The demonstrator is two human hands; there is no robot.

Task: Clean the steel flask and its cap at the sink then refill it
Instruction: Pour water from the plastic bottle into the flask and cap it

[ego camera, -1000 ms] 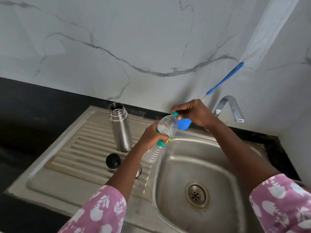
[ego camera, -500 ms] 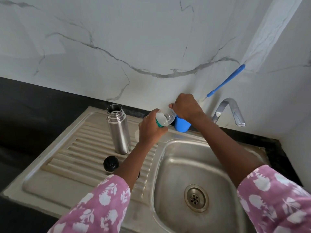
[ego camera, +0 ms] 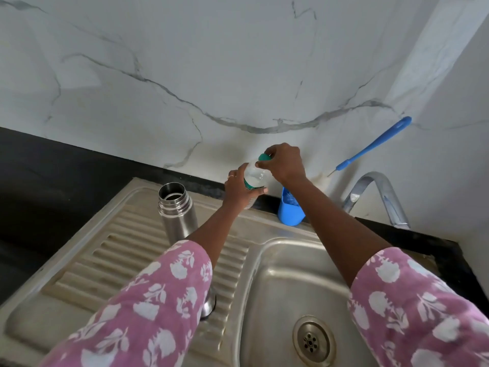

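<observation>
— White veined marble wall (ego camera: pixel 185 75) at the back, dark counter (ego camera: pixel 39 181) beneath, a steel sink (ego camera: pixel 285 274) set into it. And the steel flask (ego camera: pixel 177 210)?

— Upright on the ribbed drainboard (ego camera: pixel 119 255), uncapped, just left of the left forearm, touched by neither hand.

— Nearest to it?

— The left grip (ego camera: pixel 239 190), wrapped round a clear plastic bottle (ego camera: pixel 254 177) over the counter's back edge. Resting or lifted: impossible to tell. Above, the right grip (ego camera: pixel 285 162), pinching the green cap (ego camera: pixel 264 157).

— Further out?

— Under the right wrist, a blue cup (ego camera: pixel 289 213) on the sink's back rim. Further right, a chrome tap (ego camera: pixel 389 202). Above that, a blue brush handle (ego camera: pixel 373 144) slanting across the wall. Beside the left sleeve (ego camera: pixel 148 300), a steel piece (ego camera: pixel 209 305) on the drainboard, mostly hidden.
</observation>
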